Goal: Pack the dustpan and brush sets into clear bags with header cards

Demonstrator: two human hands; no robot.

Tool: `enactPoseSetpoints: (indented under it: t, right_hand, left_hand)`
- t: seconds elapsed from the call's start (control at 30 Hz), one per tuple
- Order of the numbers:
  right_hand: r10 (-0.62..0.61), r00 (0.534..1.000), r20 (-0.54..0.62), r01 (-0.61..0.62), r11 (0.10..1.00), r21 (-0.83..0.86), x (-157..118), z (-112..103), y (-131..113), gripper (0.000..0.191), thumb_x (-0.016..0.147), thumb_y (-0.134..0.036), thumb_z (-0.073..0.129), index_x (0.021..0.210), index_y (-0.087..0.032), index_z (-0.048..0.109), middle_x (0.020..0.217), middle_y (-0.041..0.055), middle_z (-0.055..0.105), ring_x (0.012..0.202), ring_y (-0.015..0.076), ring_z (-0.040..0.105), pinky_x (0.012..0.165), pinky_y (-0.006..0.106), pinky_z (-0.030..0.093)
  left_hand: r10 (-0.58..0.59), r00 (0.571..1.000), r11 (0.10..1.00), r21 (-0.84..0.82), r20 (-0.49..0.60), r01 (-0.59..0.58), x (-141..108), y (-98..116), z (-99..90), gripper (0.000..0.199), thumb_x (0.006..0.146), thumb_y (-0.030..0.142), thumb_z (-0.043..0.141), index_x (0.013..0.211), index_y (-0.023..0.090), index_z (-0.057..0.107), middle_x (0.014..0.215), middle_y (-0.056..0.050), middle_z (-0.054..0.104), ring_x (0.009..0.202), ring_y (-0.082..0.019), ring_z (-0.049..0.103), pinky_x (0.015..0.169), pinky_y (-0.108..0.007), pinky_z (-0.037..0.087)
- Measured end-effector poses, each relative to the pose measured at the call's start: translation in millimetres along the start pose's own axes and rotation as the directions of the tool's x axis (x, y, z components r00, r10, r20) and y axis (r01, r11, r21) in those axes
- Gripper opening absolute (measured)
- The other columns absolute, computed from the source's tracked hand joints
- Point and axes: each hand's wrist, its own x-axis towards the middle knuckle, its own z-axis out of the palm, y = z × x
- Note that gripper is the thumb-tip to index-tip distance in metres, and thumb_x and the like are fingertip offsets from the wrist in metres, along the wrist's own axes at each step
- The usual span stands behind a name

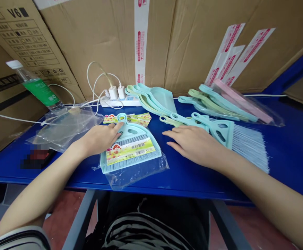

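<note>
A light-blue dustpan and brush set lies in a clear plastic bag in front of me, with a yellow-green label card across its grey bristles. My left hand closes on the set's left side, thumb and forefinger beside the handle. To the right, my right hand holds nothing; its fingers reach out over the table, beside small hand brushes. One light-blue brush, bristles pointing right, lies partly behind that hand. Other brush handles, blue and green, show just beyond it.
Loose dustpans lean by the cardboard at the back. Bagged dustpan sets are piled at the right. More label cards, empty plastic bags, a tilted bottle and a power strip with cables occupy the left and back.
</note>
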Motion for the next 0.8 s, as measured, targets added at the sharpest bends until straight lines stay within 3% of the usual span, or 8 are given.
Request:
enactPoseSetpoints:
  t: [0.8]
  right_hand:
    - [0.013,0.999,0.029,-0.012,1.0,-0.002,0.0,-2.7,-2.7,0.026,0.093,-0.02,0.051,0.111,-0.016,0.071,0.102,0.0116,0.076,0.09,0.0264,0.07,0.072,0.036,0.053]
  left_hand:
    - [0.01,1.0,1.0,-0.027,-0.01,-0.01,2.3,-3.5,4.3,0.048,0.102,0.028,0.027,0.147,0.012,0.035,0.13,-0.019,0.063,0.103,-0.031,0.069,0.077,-0.04,0.054]
